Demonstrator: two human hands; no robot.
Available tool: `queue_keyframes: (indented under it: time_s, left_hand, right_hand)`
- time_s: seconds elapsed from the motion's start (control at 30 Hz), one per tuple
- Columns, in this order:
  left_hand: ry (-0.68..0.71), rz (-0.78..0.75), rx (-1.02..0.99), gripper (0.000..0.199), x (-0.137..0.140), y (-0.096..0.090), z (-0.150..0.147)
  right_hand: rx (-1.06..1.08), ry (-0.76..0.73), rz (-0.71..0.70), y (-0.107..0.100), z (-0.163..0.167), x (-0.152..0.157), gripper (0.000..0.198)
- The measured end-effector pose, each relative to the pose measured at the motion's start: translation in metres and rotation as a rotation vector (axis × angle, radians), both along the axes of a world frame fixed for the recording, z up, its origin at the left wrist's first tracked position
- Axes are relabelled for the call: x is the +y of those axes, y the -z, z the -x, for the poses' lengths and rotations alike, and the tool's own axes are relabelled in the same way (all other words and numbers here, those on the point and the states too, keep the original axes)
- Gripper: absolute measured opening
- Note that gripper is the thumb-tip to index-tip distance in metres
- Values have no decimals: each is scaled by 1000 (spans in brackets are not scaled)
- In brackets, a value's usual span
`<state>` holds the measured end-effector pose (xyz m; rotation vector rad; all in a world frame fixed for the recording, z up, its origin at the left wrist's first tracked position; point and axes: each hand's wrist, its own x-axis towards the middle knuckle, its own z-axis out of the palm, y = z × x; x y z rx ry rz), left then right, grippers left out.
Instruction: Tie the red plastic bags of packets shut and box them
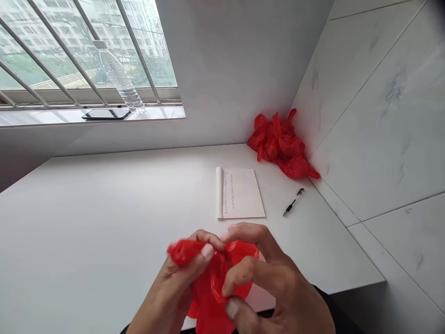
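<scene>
A thin red plastic bag point(212, 311) is bunched up between my two hands near the front edge of the table. My left hand point(175, 283) is closed around a gathered part of it, thumb pressed on top, with a twisted end sticking out to the left. My right hand point(274, 283) pinches a fold of the bag between thumb and index finger, while another finger arches over the top. The lower part of the bag hangs toward me, and some of it is hidden behind my fingers.
On the white table point(114, 222) lie an open notebook point(243, 195) with handwritten columns and a black pen point(294, 202). Crumpled red plastic bags point(281, 144) fill the back right corner. A water bottle point(120, 76) and a phone point(106, 114) rest on the windowsill point(167, 112).
</scene>
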<state>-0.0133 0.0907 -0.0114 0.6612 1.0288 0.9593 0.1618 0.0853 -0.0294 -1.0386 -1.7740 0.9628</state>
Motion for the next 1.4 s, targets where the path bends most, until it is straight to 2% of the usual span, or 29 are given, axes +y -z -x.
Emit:
queue_keyframes:
  time_s: [0.1, 0.17, 0.2, 0.23, 0.3, 0.37, 0.43, 0.5, 0.57, 0.67, 0.77, 0.9, 1.0, 1.1, 1.23, 1.33, 1.4]
  left_hand:
    - [146, -136, 88, 20, -1, 9, 10]
    - [192, -222, 179, 17, -3, 14, 15]
    - [194, -268, 244, 14, -4, 15, 16]
    - [181, -328, 329, 12, -5, 17, 17]
    - [114, -503, 558, 5, -7, 20, 17]
    - [37, -725, 779, 15, -8, 26, 16]
    - [-20, -895, 922, 28, -10, 33, 16]
    - [-46, -968, 969, 32, -11, 39, 15]
    - [-57, -989, 965, 31, -13, 43, 15]
    - [-78, -1011, 950, 36, -16, 45, 13]
    - [-50, -1024, 960, 45, -16, 45, 13]
    - [77, -1049, 1059, 57, -15, 49, 19]
    - [130, -1094, 1133, 57, -17, 57, 30]
    - [132, -1097, 1221, 55, -26, 71, 51]
    - [75, -967, 1349, 54, -46, 87, 78]
    - [43, -900, 1324, 51, -52, 90, 72]
    - [57, -931, 1285, 49, -49, 92, 54]
  right_hand:
    - [-58, 40, 44, 8, 1, 4, 52]
    - [-77, -40, 64, 12, 1, 13, 72]
    - [-88, -100, 74, 14, 1, 18, 76]
    - [-97, -159, 87, 15, 0, 23, 72]
    - [-82, -210, 145, 16, -1, 29, 52]
    - [-17, -221, 239, 15, -2, 31, 37]
    - [58, -241, 358, 16, -4, 31, 34]
    - [130, -283, 472, 19, -4, 32, 39]
    - [186, -348, 536, 24, -4, 35, 42]
    - [247, -467, 565, 29, -3, 40, 32]
    - [296, -480, 601, 30, -4, 43, 26]
    - [304, -386, 555, 29, -4, 40, 27]
    - [301, -335, 529, 30, -7, 39, 27]
    - [269, -244, 517, 37, -22, 40, 28]
    - [185, -9, 472, 53, -48, 41, 32]
    - [229, 89, 467, 61, -49, 34, 32]
    - [291, 120, 435, 65, -36, 25, 27]
